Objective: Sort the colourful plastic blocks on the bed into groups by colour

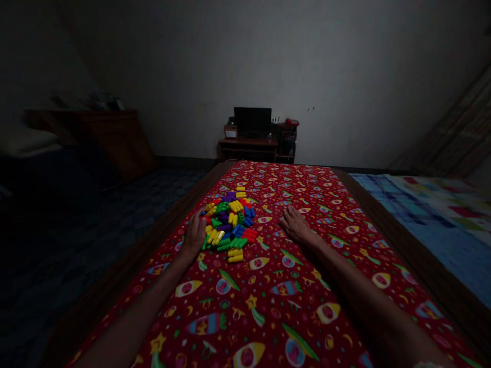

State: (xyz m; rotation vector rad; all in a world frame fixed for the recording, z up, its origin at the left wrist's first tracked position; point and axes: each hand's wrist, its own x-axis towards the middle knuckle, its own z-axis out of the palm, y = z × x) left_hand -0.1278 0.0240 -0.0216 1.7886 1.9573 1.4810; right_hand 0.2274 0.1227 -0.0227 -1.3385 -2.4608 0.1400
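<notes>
A pile of plastic toy building blocks (226, 229) in yellow, green, blue, red and purple lies on a red cloth printed with rockets and stars (261, 301). My left hand (195, 234) rests along the pile's left side, cupped against the outermost blocks, with the fingertips partly hidden; nothing shows in its grasp. Right of the pile, apart from it, my right hand (296, 225) lies palm down on the cloth, its fingers loosely spread and holding nothing. One yellow block (235, 255) sits at the near edge of the heap.
The cloth covers a table with dark side edges (406, 245). Beyond it, a monitor (252, 121) stands on a low desk (247, 144) by the wall. A wooden cabinet (115, 143) is at left; a bed with patterned covers (414, 204) is at right. The room is dim.
</notes>
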